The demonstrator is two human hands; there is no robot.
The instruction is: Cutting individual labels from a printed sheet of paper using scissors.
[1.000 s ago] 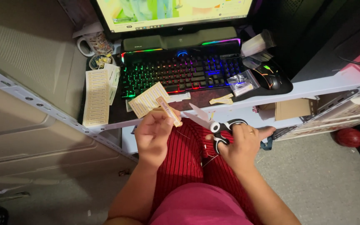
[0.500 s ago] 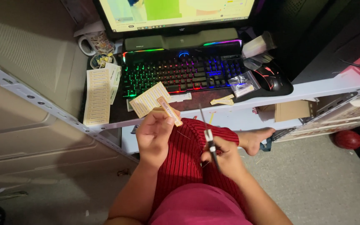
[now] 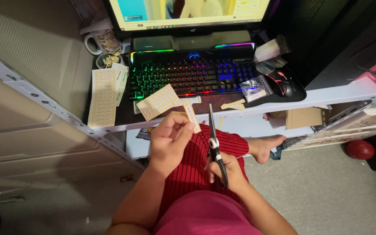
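Observation:
My left hand [image 3: 168, 138] pinches a narrow yellow label strip [image 3: 192, 116] upright in front of the desk edge. My right hand [image 3: 223, 170] grips black scissors [image 3: 213, 143], blades pointing up and closed, just right of the strip. A larger sheet of yellow labels [image 3: 158, 102] lies on the desk behind the strip. Below both hands is my lap in red ribbed cloth [image 3: 192, 169], and my bare foot [image 3: 264, 147] shows to the right.
A backlit keyboard [image 3: 192, 72] sits under a monitor [image 3: 188, 13]. More label sheets [image 3: 103, 98] lie at left, a mug [image 3: 103, 41] behind them. A mouse [image 3: 283, 85], a small plastic bag [image 3: 253, 87], a cardboard piece [image 3: 301, 117] and a red ball [image 3: 360, 149] are to the right.
My right hand drew the scissors in from the right to just beside the strip, and the blades now point up. The left hand holds the strip in place.

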